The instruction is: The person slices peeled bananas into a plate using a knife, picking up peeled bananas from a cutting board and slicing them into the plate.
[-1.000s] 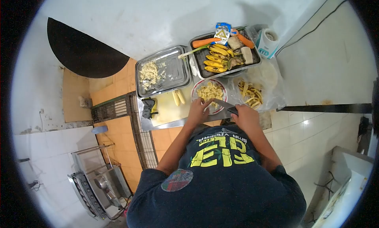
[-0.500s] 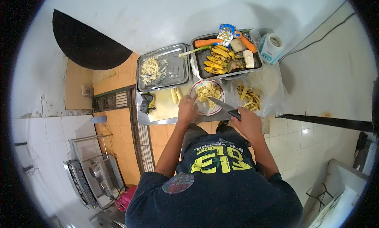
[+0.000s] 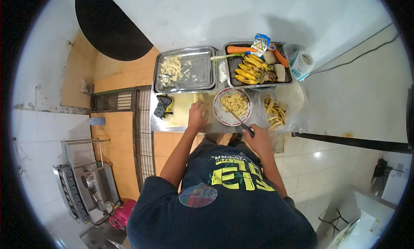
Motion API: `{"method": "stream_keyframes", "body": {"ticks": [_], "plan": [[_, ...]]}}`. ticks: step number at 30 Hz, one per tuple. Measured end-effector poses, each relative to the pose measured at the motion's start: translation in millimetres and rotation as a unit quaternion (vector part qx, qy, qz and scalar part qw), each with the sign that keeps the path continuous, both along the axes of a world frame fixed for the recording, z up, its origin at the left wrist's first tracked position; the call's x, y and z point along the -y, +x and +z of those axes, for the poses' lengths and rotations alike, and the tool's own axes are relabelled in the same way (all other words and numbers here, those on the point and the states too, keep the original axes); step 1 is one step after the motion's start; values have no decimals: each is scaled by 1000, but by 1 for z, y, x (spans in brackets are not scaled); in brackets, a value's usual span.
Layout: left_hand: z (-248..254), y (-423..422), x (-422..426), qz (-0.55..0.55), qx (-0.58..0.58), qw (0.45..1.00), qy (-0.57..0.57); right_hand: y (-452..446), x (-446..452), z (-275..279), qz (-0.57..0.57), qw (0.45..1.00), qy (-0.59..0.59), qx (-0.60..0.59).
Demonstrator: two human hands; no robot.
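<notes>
My right hand (image 3: 260, 139) is closed round the black handle of a knife (image 3: 237, 118), whose blade points up and left over a plate (image 3: 221, 118). Banana slices (image 3: 235, 103) lie in a heap on this white plate with a red-patterned rim. My left hand (image 3: 198, 116) is over a yellowish cutting board (image 3: 182, 106), at the near end of a peeled banana (image 3: 198, 96). The back of that hand hides its fingers and part of the banana, so its grip is unclear. Left of it lies a dark, crumpled cloth-like item with yellow (image 3: 163, 106).
A metal tray (image 3: 196, 70) holds a pale mash. Beside it, a dark tray (image 3: 229, 72) carries bananas (image 3: 252, 70), carrots (image 3: 241, 49) and a blue-white packet (image 3: 260, 45). Banana peels (image 3: 274, 112) lie on clear plastic at the right, near a tissue roll (image 3: 303, 61).
My left hand has moved left from the plate to the peeled bananas on the board. The knife remains in my right hand, its handle lower and its blade steeper. The whole view has shifted slightly.
</notes>
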State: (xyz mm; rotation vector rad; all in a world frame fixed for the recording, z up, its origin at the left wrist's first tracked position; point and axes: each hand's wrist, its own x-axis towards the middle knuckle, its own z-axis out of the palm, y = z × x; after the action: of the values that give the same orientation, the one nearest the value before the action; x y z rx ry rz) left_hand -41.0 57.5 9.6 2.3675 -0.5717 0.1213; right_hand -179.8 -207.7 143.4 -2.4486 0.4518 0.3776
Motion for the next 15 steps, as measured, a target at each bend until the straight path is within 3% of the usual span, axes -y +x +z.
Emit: {"method": "stream_keyframes", "body": {"ticks": [6, 15], "plan": [[-16, 21, -4, 142, 41, 988, -41, -4, -28, -15, -23, 1000, -1, -7], [-35, 50, -31, 108, -65, 990, -59, -5, -60, -21, -61, 998, -28, -4]]}}
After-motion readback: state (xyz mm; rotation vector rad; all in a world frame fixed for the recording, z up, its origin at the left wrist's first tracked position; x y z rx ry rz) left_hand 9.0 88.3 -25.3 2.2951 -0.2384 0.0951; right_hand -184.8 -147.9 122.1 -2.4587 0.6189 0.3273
